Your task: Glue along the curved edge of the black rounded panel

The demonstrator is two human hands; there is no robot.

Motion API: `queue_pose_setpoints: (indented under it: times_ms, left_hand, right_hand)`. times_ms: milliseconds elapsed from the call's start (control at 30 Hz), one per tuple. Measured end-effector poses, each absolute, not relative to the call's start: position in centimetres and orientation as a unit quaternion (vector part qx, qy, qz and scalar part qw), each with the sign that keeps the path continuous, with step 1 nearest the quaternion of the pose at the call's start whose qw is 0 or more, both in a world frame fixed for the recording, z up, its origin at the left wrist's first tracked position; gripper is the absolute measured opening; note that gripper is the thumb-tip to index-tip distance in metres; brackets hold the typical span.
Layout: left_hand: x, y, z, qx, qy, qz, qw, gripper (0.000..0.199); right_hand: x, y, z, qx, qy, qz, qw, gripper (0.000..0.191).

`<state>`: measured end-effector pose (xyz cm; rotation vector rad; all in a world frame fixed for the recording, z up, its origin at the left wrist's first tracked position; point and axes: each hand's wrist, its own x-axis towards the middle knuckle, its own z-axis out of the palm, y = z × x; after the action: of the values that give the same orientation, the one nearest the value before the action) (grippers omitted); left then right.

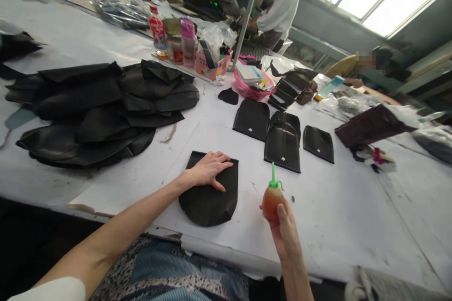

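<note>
My left hand (211,169) lies with spread fingers on a black leather-like piece (208,204), which has a straight far edge and a rounded near edge. In my right hand (287,230) is a squeeze bottle (273,201) of orange-brown liquid, held upright above the table. Its green nozzle points up, and a small green cap hangs at the side. Beyond the bottle lie more black pieces with small white marks: one at the left (251,118), overlapping ones in the middle (282,143), and a smaller one at the right (318,143).
A large heap of black pieces (102,108) covers the table's left part. At the back stand a red-labelled bottle (157,28), a pink-lidded cup (188,42) and a pink basket (252,89). A dark folded piece (370,125) sits right. Two people work beyond the table.
</note>
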<state>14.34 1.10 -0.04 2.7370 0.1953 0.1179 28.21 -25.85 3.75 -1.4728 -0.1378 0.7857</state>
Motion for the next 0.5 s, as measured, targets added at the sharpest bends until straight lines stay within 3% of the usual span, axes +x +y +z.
queue_pose_setpoints:
  times_ms: [233,500]
  left_hand:
    - [14.0,1.5,-1.7,0.964,0.067,0.089,0.243,0.086]
    - [14.0,1.7,-1.5,0.96,0.07,0.091,0.256,0.073]
  right_hand:
    - [28.6,-25.8,3.2,-0.746,-0.067,0.246,0.615,0.061]
    - [28.7,-24.2,4.2,-0.718,-0.079,0.322,0.611,0.062]
